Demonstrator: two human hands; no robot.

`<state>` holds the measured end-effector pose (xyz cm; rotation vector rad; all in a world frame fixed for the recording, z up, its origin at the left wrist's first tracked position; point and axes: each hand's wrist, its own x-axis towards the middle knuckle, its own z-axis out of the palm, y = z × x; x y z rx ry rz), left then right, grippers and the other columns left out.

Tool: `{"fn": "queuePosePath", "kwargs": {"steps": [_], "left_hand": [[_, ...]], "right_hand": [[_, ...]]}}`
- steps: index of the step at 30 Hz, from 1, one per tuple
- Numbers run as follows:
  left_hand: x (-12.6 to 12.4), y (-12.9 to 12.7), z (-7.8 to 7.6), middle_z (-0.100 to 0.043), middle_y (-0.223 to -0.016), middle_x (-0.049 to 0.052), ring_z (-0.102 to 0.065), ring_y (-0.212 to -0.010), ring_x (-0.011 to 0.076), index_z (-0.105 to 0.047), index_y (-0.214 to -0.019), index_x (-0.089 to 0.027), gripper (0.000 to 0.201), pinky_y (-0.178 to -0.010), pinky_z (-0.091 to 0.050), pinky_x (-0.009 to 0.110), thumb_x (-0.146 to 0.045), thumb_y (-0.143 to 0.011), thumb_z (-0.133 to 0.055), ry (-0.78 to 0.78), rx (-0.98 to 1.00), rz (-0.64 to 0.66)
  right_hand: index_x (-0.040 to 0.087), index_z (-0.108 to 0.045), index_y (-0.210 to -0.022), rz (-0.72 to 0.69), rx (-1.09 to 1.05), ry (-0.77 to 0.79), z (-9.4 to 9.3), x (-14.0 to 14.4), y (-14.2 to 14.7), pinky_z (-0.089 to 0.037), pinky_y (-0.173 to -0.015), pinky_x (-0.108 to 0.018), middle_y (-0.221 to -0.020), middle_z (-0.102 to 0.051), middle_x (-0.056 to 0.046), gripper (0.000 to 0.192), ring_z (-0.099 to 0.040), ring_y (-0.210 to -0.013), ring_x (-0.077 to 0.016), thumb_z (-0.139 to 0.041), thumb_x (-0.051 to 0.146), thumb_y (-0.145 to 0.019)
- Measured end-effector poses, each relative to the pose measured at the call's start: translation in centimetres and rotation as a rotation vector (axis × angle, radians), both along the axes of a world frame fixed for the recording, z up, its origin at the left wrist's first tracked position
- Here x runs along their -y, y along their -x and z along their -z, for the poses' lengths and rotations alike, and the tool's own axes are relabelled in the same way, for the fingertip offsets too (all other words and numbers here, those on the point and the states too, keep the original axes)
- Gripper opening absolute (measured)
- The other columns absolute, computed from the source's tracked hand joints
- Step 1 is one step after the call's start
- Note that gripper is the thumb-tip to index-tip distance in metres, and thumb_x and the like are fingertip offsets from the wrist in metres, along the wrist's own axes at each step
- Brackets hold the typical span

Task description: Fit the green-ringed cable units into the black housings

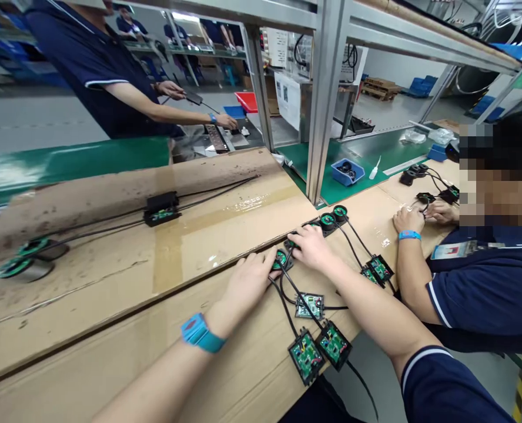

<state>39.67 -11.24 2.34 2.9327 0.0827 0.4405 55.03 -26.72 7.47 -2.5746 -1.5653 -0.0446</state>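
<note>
My left hand [250, 282] rests on the cardboard-covered bench [111, 276], its fingertips on a small round black part with a green board [280, 259]. My right hand [310, 245] lies just beside it, fingers over another round part [290, 242]. Black cables run from these parts to open black boxes holding green circuit boards [305, 356] [334, 344] at the bench's near edge. Two more round parts [328, 220] [340, 211] sit just beyond my right hand. I wear a blue wrist strap [200, 333] on the left wrist.
A person at the right works on similar black parts [425, 198]. Another person stands across the green conveyor [76, 161]. A cabled black box [161, 208] and round parts [23, 258] lie at the left. A metal post [325, 100] and a blue tray [347, 171] stand behind.
</note>
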Motion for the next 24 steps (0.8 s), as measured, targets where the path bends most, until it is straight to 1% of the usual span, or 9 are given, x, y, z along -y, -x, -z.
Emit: {"fn": "queuePosePath", "kwargs": {"steps": [4,9,14,16,17,19,20,22,24], "left_hand": [[1.4,-2.2,-0.8,-0.066,-0.100,0.014,-0.061,-0.095,0.0313,-0.049,-0.140,-0.017,0.052,-0.082,-0.046,0.040,-0.032,-0.091,-0.062,0.017,-0.032,-0.017],[2.4,-4.9,-1.2,-0.065,-0.105,0.016,-0.060,-0.101,0.0315,-0.043,-0.145,-0.017,0.058,-0.086,-0.045,0.041,-0.033,-0.093,-0.061,0.029,-0.047,-0.004],[1.3,-4.9,-0.7,-0.063,-0.102,0.015,-0.059,-0.098,0.0305,-0.038,-0.148,-0.015,0.068,-0.084,-0.046,0.040,-0.046,-0.092,-0.062,-0.003,-0.015,0.059],[0.7,-4.2,-0.4,-0.063,-0.099,0.016,-0.059,-0.096,0.0311,-0.039,-0.147,-0.011,0.069,-0.084,-0.047,0.041,-0.046,-0.092,-0.062,0.015,0.014,0.054],[0.5,-3.8,-0.4,-0.063,-0.099,0.016,-0.059,-0.096,0.0313,-0.040,-0.146,-0.010,0.069,-0.084,-0.047,0.042,-0.046,-0.091,-0.062,0.030,0.028,0.046],[0.6,-3.0,-0.7,-0.063,-0.101,0.017,-0.059,-0.098,0.0316,-0.043,-0.143,-0.010,0.066,-0.085,-0.047,0.043,-0.046,-0.091,-0.063,0.055,0.046,0.031],[0.8,-2.7,-1.0,-0.063,-0.104,0.018,-0.058,-0.099,0.0316,-0.043,-0.142,-0.010,0.066,-0.085,-0.048,0.044,-0.047,-0.091,-0.063,0.062,0.052,0.034],[1.4,-2.6,-1.5,-0.062,-0.107,0.018,-0.058,-0.099,0.0315,-0.045,-0.140,-0.009,0.065,-0.083,-0.049,0.044,-0.048,-0.090,-0.063,0.032,0.048,0.052],[1.6,-2.6,-1.7,-0.060,-0.115,0.019,-0.056,-0.107,0.0310,-0.044,-0.142,-0.009,0.060,-0.086,-0.048,0.044,-0.044,-0.094,-0.058,-0.008,0.081,0.057]], "right_hand": [[0.019,-0.064,-0.129,0.039,-0.009,-0.016,0.0,1.5,-2.4,-0.031,-0.097,-0.044,-0.130,-0.061,-0.012,0.041,-0.046,-0.117,-0.0286,-0.058,0.028,-0.090],[0.021,-0.064,-0.131,0.114,0.003,-0.029,0.4,2.4,-5.0,-0.030,-0.102,-0.046,-0.135,-0.060,-0.012,0.041,-0.046,-0.120,-0.0306,-0.058,0.030,-0.091],[0.016,-0.066,-0.127,0.222,0.049,-0.096,-0.5,3.6,-6.7,-0.031,-0.106,-0.046,-0.139,-0.057,-0.013,0.038,-0.047,-0.122,-0.0304,-0.056,0.028,-0.092],[0.013,-0.064,-0.128,0.276,0.080,-0.141,-1.5,4.8,-5.3,-0.033,-0.108,-0.047,-0.142,-0.054,-0.017,0.040,-0.046,-0.126,-0.0324,-0.057,0.031,-0.093],[0.012,-0.063,-0.129,0.280,0.090,-0.177,-2.1,5.5,-3.7,-0.034,-0.109,-0.048,-0.142,-0.053,-0.018,0.042,-0.046,-0.128,-0.0330,-0.056,0.033,-0.094],[0.012,-0.060,-0.133,0.226,0.088,-0.256,-2.7,7.2,0.7,-0.036,-0.110,-0.048,-0.142,-0.054,-0.019,0.047,-0.046,-0.131,-0.0330,-0.052,0.040,-0.096],[0.015,-0.057,-0.136,0.156,0.077,-0.283,-2.6,8.2,3.3,-0.038,-0.109,-0.049,-0.141,-0.055,-0.017,0.050,-0.048,-0.130,-0.0331,-0.052,0.045,-0.096],[0.022,-0.048,-0.145,0.027,0.074,-0.255,-1.3,10.3,7.8,-0.043,-0.104,-0.054,-0.146,-0.052,-0.014,0.063,-0.050,-0.128,-0.0369,-0.054,0.055,-0.092],[0.029,-0.041,-0.151,-0.091,0.078,-0.166,1.2,11.9,10.5,-0.047,-0.095,-0.060,-0.154,-0.042,-0.013,0.073,-0.053,-0.125,-0.0426,-0.056,0.062,-0.087]]}}
